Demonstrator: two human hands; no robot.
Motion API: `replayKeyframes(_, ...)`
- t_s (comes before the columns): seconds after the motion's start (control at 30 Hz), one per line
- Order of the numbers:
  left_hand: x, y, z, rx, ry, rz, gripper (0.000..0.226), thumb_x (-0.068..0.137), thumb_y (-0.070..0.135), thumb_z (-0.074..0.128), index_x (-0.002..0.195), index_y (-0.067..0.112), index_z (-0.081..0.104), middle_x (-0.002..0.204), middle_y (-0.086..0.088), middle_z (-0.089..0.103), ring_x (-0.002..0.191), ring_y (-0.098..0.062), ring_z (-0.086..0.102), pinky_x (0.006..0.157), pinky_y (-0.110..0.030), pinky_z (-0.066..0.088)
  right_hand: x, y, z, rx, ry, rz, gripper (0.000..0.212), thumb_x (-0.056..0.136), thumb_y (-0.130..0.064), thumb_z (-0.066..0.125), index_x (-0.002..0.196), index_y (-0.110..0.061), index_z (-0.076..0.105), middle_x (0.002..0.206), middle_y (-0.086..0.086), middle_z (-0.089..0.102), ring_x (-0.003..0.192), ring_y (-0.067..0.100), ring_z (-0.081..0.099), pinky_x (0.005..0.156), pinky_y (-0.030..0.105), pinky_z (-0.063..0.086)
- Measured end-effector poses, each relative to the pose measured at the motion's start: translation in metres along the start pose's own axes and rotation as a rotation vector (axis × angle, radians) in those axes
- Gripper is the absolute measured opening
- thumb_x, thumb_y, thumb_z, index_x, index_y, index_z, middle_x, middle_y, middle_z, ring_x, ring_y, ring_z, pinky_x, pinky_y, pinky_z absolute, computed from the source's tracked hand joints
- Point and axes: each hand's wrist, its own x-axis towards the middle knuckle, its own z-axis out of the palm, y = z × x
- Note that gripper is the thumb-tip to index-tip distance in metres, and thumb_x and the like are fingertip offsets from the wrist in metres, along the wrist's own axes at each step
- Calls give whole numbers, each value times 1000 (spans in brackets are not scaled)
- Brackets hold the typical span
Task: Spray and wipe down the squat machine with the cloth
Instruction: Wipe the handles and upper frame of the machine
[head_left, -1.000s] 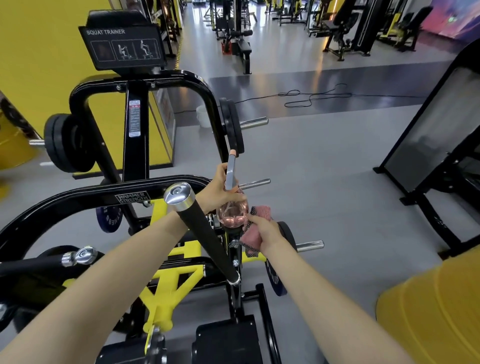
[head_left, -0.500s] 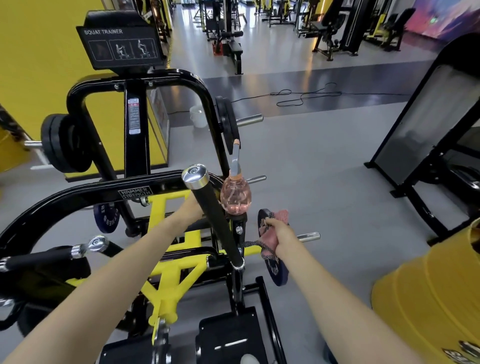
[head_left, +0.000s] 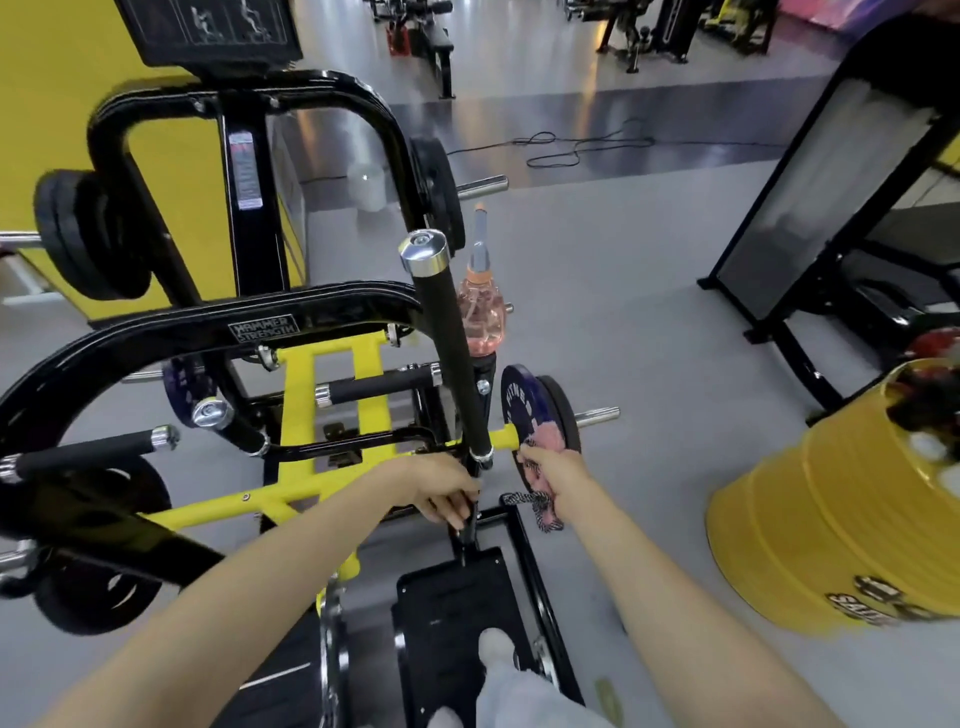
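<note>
Pink cloth (head_left: 553, 441) is held bunched in the curled fingers of the right hand (head_left: 558, 473) and pressed against the blue weight plate (head_left: 522, 395) of the squat machine (head_left: 311, 317). A black upright post (head_left: 470, 538) is gripped by the left hand (head_left: 441, 491), fingers wrapped round it. The spray bottle (head_left: 485, 312) is stood atop the frame.

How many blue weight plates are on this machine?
2: right plate, behind the right hand's cloth; left plate, half hidden behind the black frame. More may be hidden.
</note>
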Motion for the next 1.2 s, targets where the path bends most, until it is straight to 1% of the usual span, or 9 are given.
replayKeyframes(0.23,7,23,41,-306,132,271,26,95,50,47,96,28,61,101,3,64,95,-13,62,77,-28,49,-25,13,-10,-344,-158,-41,20,85,-28,69,80,-10,61,51,3,52,38,10,39,39,20,31)
replayKeyframes(0.37,16,25,52,-347,193,343,25,91,33,62,98,9,63,93,-3,65,85,-13,62,70,-24,52,-35,9,-8,-377,-465,100,12,86,-18,67,90,-7,65,69,11,65,56,19,60,64,39,47)
replayKeyframes(0.5,20,23,51,-375,440,396,17,94,23,57,85,10,50,78,-1,52,76,-13,48,66,-26,39,-46,0,-16,-337,-677,231,20,88,-26,67,97,-9,60,85,15,71,71,21,69,44,21,43)
replayKeyframes(0.57,19,21,46,-488,504,368,17,94,24,58,86,10,53,84,-2,57,82,-15,52,71,-26,42,-47,-2,-18,-394,-675,209,22,86,-27,70,94,-9,61,81,11,69,66,16,65,52,25,52)
replayKeyframes(0.67,11,12,42,-746,377,321,23,88,25,68,100,7,61,102,-9,65,93,-20,61,87,-37,50,-50,-5,-14,-485,-647,147,14,87,-25,69,88,-13,61,82,0,68,44,4,41,48,19,45)
replayKeyframes(0.77,-4,-2,38,-1038,311,365,40,83,22,72,115,2,59,111,-11,65,98,-23,62,76,-34,54,-56,-7,-3,-469,-679,90,12,91,-25,64,92,-14,59,85,-1,68,38,2,36,44,16,41)
replayKeyframes(0.97,-38,-21,29,-1059,252,404,44,95,43,53,113,5,64,105,-11,68,83,-20,60,73,-30,46,-73,-26,33,-471,-649,-50,19,90,-28,66,94,-10,62,57,-7,63,38,4,36,54,17,43)
replayKeyframes(1.1,-62,-7,20,-1038,587,451,32,97,23,53,121,2,57,110,-12,67,88,-20,65,68,-23,53,-83,-41,47,-511,-681,-100,48,83,-41,71,110,-3,62,76,3,60,45,9,46,64,28,52)
replayKeyframes(1.2,-83,10,2,-917,957,491,18,99,23,50,114,14,53,112,-9,62,98,-22,61,73,-28,52,-91,-56,47,-590,-731,-235,54,86,-62,53,95,-11,66,82,10,71,72,19,67,73,31,56)
